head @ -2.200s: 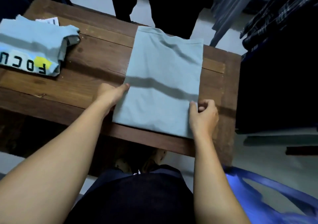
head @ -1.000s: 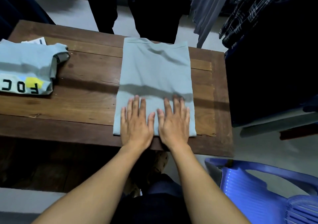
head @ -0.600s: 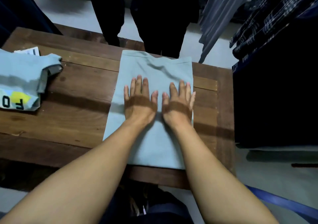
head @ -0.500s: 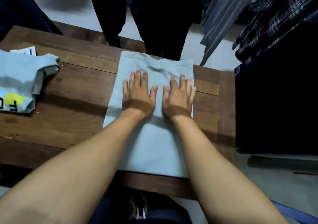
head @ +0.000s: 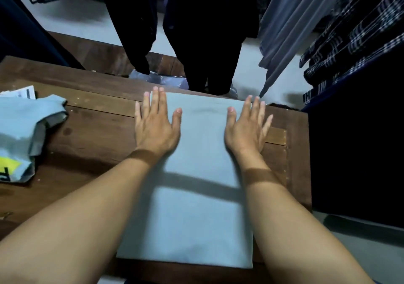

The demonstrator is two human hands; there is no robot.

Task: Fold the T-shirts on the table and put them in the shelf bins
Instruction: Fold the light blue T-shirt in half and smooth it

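Both flat hands have slid apart toward the shirt's (head: 196, 185) far corners: left hand (head: 155, 126) and right hand (head: 246, 128) press, fingers spread wide, mid-frame on the surface (head: 94, 135).

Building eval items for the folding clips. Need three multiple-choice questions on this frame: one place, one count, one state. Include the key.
1. Where on the flat T-shirt do the left hand and right hand lie?
A. at its near edge
B. together at its middle
C. at its far end, one at each side edge

2. How many light blue shirts lie on the table?
A. one
B. two
C. four

3. How are both hands held?
A. flat, fingers straight
B. curled into fists
C. pinching a corner

Key:
1 C: the fingertips reach the shirt's far edge, with the hands apart.
2 B: the flat one plus the printed shirt at the left.
3 A: both palms face down with fingers extended.
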